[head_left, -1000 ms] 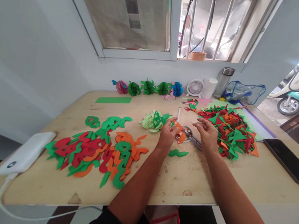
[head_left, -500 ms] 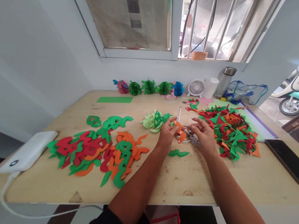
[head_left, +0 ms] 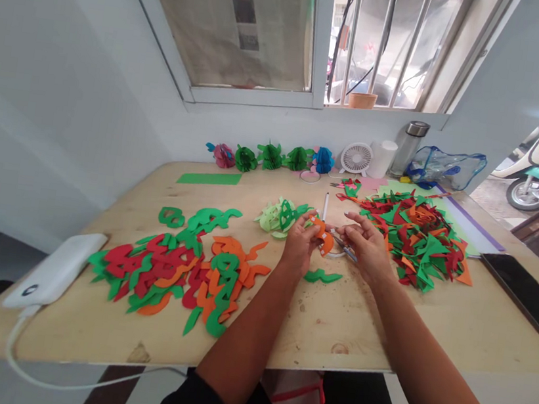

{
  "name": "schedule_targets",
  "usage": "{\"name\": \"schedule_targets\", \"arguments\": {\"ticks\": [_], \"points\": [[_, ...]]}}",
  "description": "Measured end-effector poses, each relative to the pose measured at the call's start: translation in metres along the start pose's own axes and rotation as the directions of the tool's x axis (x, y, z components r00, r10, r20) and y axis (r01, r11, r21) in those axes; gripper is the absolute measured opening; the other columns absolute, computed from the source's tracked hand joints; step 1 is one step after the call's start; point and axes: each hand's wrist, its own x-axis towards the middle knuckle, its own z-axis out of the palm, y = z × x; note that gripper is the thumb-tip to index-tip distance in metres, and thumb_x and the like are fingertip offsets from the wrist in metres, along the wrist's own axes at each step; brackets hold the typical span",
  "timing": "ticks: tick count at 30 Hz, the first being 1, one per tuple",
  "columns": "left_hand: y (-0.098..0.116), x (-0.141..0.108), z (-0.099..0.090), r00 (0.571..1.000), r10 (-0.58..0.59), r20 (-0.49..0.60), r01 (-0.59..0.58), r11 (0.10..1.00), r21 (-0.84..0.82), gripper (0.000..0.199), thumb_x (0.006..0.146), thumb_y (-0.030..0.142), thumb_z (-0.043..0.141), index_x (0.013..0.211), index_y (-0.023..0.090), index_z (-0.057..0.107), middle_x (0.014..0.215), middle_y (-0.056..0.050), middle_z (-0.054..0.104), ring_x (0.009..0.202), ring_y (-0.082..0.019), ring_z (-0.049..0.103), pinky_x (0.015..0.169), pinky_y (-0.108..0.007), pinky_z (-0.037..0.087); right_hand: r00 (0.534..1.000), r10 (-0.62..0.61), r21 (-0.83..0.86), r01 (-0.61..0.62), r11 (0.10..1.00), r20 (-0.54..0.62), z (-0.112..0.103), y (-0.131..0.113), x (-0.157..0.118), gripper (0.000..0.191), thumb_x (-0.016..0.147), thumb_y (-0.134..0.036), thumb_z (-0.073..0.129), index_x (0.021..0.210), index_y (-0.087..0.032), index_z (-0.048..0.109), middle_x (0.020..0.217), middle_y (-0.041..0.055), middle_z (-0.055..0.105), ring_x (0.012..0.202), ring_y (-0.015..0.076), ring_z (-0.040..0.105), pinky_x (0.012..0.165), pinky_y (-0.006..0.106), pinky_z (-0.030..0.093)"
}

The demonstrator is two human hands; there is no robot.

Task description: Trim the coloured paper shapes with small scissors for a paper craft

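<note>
My left hand [head_left: 299,246] pinches an orange paper piece [head_left: 325,242] that has small white squares on it. Just to its right, my right hand [head_left: 362,242] is close to a pair of scissors [head_left: 343,245] lying over a white ring; the index finger is raised, and the hidden fingers make its grip hard to judge. A green wavy paper piece [head_left: 323,277] lies on the table below the hands. Light and dark green cut shapes [head_left: 275,217] sit beside my left hand. A white pen [head_left: 325,207] lies behind the orange piece.
Red, green and orange cut shapes [head_left: 156,270] are piled left, pointed scraps [head_left: 423,239] right. A phone [head_left: 525,294] lies at the right, a white power bank [head_left: 56,270] at the left edge. Paper balls [head_left: 271,156], a small fan [head_left: 356,158] and a bottle [head_left: 408,149] stand along the wall.
The orange piece has turned a little in my left hand. My right hand's fingers have drawn slightly closer together. The whole view has shifted slightly.
</note>
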Motion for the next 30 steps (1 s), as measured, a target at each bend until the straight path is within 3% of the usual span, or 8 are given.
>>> {"name": "schedule_targets", "arguments": {"ticks": [9,18,24,30], "points": [[0.000,0.001,-0.003,0.999,0.033,0.000,-0.032,0.996,-0.080,0.052,0.064,0.019,0.062,0.114,0.018,0.046,0.070,-0.001,0.065,0.064,-0.014,0.063,0.061,-0.025,0.044,0.996,-0.079,-0.186,0.084,0.979,0.035,0.003,0.006,-0.002,0.046,0.067,-0.039,0.064,0.108,-0.019,0.053,0.069,-0.0001,0.064,0.067,0.0156,0.059,0.062,0.029,0.045],[-0.001,0.001,-0.003,1.000,0.026,0.012,-0.024,0.993,-0.118,0.049,0.066,0.018,0.063,0.111,0.019,0.044,0.072,-0.001,0.065,0.066,-0.014,0.064,0.066,-0.025,0.046,0.981,-0.161,-0.298,0.187,0.936,0.113,0.008,0.014,-0.003,0.049,0.071,-0.032,0.060,0.116,-0.018,0.050,0.066,-0.0025,0.062,0.058,0.0124,0.054,0.055,0.026,0.041],[-0.004,0.002,-0.001,1.000,-0.012,-0.005,0.011,0.996,-0.084,0.052,0.066,0.021,0.065,0.113,0.019,0.044,0.076,-0.003,0.066,0.065,-0.012,0.063,0.066,-0.025,0.046,0.978,-0.190,-0.350,0.208,0.913,0.085,0.006,0.017,-0.002,0.047,0.071,-0.029,0.059,0.116,-0.018,0.051,0.062,-0.0040,0.060,0.054,0.0114,0.052,0.053,0.025,0.040],[-0.009,0.003,0.002,0.999,0.011,-0.049,-0.011,1.000,-0.016,0.059,0.062,0.016,0.068,0.116,0.020,0.043,0.089,-0.004,0.064,0.069,-0.011,0.061,0.066,-0.025,0.047,0.969,-0.243,-0.421,0.208,0.883,-0.031,0.000,0.021,0.003,0.046,0.070,-0.028,0.058,0.114,-0.017,0.052,0.065,-0.0023,0.062,0.056,0.0122,0.053,0.056,0.026,0.042]]}}
